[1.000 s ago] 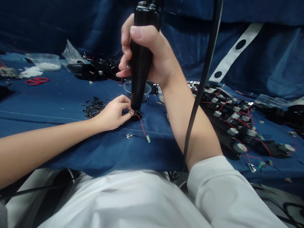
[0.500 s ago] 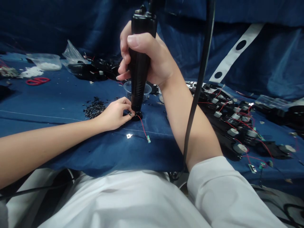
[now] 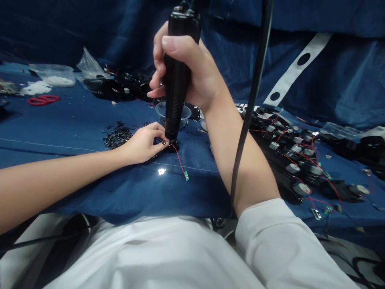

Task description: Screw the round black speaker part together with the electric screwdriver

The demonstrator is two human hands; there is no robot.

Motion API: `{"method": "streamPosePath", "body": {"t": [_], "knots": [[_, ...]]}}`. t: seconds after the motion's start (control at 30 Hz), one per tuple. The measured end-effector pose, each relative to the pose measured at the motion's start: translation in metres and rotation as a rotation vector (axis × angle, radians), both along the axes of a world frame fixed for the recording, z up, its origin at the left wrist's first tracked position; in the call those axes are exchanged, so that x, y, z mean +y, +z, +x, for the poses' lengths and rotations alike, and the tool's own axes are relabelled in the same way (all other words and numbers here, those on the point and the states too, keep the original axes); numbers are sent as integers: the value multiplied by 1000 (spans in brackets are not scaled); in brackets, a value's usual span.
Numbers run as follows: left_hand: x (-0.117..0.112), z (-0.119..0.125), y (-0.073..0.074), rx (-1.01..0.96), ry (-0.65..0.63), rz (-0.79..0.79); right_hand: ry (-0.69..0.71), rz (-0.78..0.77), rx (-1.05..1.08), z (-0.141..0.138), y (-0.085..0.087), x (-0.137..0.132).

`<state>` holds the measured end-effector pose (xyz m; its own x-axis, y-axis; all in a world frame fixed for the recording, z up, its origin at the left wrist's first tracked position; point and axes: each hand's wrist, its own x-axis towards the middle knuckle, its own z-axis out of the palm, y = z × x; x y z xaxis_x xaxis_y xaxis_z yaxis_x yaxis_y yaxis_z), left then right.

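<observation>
My right hand (image 3: 192,66) is wrapped round a black electric screwdriver (image 3: 177,80), which stands nearly upright with its tip down. Under the tip, a small black part (image 3: 173,147) rests on the blue cloth, mostly hidden by the tool and fingers. My left hand (image 3: 147,143) pinches that part from the left, thumb and fingertips close to the tip. From the part a red wire runs to a small green circuit board (image 3: 187,176) on the cloth. A small shiny metal piece (image 3: 161,171) lies to its left.
A heap of black screws (image 3: 118,135) lies behind my left hand, and a clear bowl (image 3: 161,110) stands behind the screwdriver. Black housings with motors and red wires (image 3: 300,160) crowd the right. Red scissors (image 3: 43,100) and a plastic tub (image 3: 55,74) are far left. A black cable (image 3: 254,92) hangs in front.
The screwdriver's upper end has tilted slightly to the right, its tip staying at the black part. Both hands keep their hold, and the view has shifted a little.
</observation>
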<state>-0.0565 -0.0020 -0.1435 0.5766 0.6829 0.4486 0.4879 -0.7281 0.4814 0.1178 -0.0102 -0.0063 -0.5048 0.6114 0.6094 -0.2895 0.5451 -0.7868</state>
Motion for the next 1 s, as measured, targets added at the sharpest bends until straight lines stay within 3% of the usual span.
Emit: {"method": "streamPosePath", "body": {"t": [0.87,1.0], "knots": [[-1,0,-3,50,30,29,76,-24,-5,-2,-4,8],[1,-2,-1,66,-23,74,87,-30,-24,-1,-3,11]]}}
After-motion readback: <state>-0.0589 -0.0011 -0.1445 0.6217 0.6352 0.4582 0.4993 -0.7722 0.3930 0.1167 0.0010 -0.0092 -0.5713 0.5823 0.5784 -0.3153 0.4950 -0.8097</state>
